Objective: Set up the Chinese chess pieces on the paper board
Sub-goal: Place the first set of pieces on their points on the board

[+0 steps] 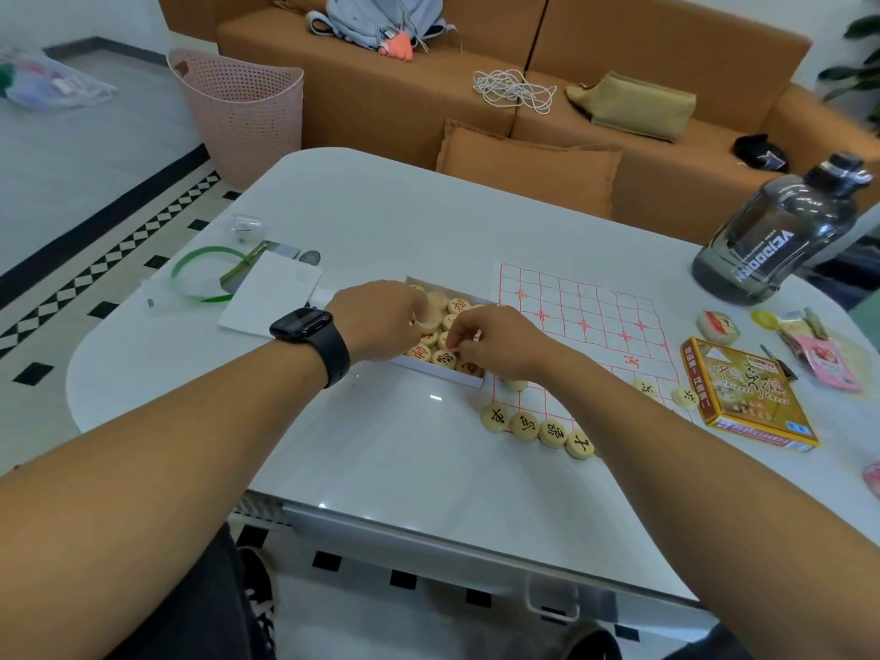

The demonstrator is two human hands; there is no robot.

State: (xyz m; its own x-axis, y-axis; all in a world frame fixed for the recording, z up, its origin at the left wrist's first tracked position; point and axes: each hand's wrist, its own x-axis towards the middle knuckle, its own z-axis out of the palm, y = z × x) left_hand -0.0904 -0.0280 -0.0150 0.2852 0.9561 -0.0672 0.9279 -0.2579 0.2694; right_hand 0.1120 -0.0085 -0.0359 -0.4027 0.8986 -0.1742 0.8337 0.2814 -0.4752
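1. Presently both hands reach into the shallow white cardboard tray [469, 377] of round pale wooden chess pieces [444, 358], which lies just beside the red-gridded paper board [583, 321].
2. The left hand [376, 326] curls over pieces at the tray's far side; whether it grips one, I cannot tell.
3. The right hand [495, 345] pinches a piece at its fingertips.
4. Risk: either forearm, dragging low, could scatter the four black-lettered pieces [538, 428] lined at the board's near edge, or shift the loose paper.
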